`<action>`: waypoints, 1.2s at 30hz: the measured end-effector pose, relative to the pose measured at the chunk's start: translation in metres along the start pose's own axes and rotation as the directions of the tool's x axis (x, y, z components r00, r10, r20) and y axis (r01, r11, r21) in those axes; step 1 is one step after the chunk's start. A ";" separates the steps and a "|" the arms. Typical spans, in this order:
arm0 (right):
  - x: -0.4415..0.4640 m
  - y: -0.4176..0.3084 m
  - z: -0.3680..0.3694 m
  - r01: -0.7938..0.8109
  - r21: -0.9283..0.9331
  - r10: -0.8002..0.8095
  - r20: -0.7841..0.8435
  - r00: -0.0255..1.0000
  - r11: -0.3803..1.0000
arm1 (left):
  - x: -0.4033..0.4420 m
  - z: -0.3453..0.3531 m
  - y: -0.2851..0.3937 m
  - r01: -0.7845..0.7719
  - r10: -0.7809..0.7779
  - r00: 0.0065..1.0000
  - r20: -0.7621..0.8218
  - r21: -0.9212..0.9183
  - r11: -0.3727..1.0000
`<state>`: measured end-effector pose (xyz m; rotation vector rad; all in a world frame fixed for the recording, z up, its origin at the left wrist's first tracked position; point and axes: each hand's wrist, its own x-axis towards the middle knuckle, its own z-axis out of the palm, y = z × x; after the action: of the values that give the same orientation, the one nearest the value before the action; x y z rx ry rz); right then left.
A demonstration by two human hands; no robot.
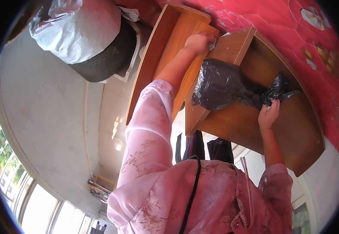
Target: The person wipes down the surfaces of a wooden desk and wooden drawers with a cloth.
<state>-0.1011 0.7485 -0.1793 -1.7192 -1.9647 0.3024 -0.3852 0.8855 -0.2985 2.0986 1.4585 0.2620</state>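
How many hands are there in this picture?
2. The left hand is up on the wooden furniture, holding something pale and crumpled. The right hand is lower, gripping black plastic. No others show.

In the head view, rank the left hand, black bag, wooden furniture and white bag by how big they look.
Largest to smallest:
wooden furniture
white bag
black bag
left hand

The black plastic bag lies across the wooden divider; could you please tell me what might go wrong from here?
The black plastic bag could slip off the wooden divider it lies across. Its thin plastic might tear where the right hand grips it. The left hand, close by, might bump it.
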 end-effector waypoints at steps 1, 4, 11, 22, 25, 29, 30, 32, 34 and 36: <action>-0.001 0.000 -0.001 0.002 0.000 -0.002 0.005 1.000 1.000 | -0.012 -0.001 0.001 0.008 -0.008 1.000 -0.004 -0.002 1.000; -0.001 -0.001 0.001 0.007 0.008 -0.007 -0.017 1.000 1.000 | -0.057 -0.010 0.012 0.053 -0.048 0.982 0.182 -0.020 0.998; 0.000 0.000 0.001 -0.017 -0.015 0.018 0.039 0.999 1.000 | -0.144 0.008 -0.025 0.563 -0.235 0.824 0.515 -0.700 0.439; 0.001 -0.001 0.000 0.039 -0.017 -0.039 -0.001 0.999 0.999 | -0.181 -0.017 -0.038 -0.001 -0.461 0.784 0.415 -0.742 -0.670; 0.001 -0.003 0.001 0.037 -0.017 -0.037 -0.005 0.999 0.999 | -0.183 -0.038 -0.023 0.078 -0.562 0.720 0.406 -0.853 -0.515; 0.001 -0.005 0.000 0.022 -0.009 -0.022 -0.002 1.000 1.000 | -0.193 -0.043 -0.034 0.135 -0.486 0.873 -0.047 -0.933 0.333; 0.000 -0.004 0.000 0.019 -0.008 -0.019 -0.002 1.000 1.000 | -0.194 -0.057 -0.020 0.144 -0.579 0.813 -0.051 -0.947 0.286; 0.001 -0.004 0.002 0.033 -0.012 -0.033 -0.022 0.999 0.999 | -0.199 -0.080 -0.013 0.178 -0.594 0.791 -0.144 -0.876 0.449; 0.000 -0.005 0.001 0.028 -0.017 -0.028 -0.018 0.999 0.999 | -0.202 -0.100 0.000 0.207 -0.594 0.707 -0.383 -0.692 0.692; 0.000 -0.006 0.001 0.023 -0.018 -0.023 -0.019 1.000 1.000 | -0.205 -0.118 0.012 0.199 -0.633 0.685 -0.361 -0.743 0.639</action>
<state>-0.1066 0.7478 -0.1775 -1.7032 -1.9781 0.2599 -0.5096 0.7364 -0.1630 1.0374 1.8221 1.1520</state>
